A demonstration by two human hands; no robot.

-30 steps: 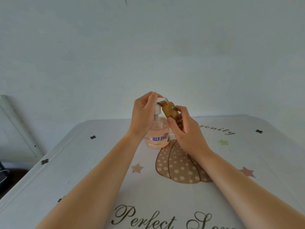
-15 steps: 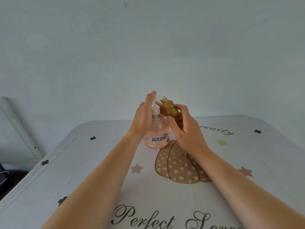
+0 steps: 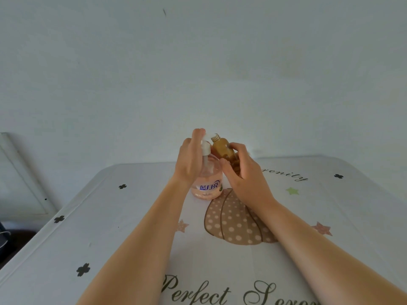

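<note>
plain pale wall (image 3: 198,73) ahead of me, white table (image 3: 105,227) printed with a dotted pumpkin (image 3: 231,225), stars and cursive lettering, white framed panel (image 3: 17,179) at my left, dark floor (image 3: 15,243) below it

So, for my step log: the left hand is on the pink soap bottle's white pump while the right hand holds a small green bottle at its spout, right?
One thing is off. In the head view the right hand holds a small amber-brown bottle, not a green one. The rest stands.
</note>
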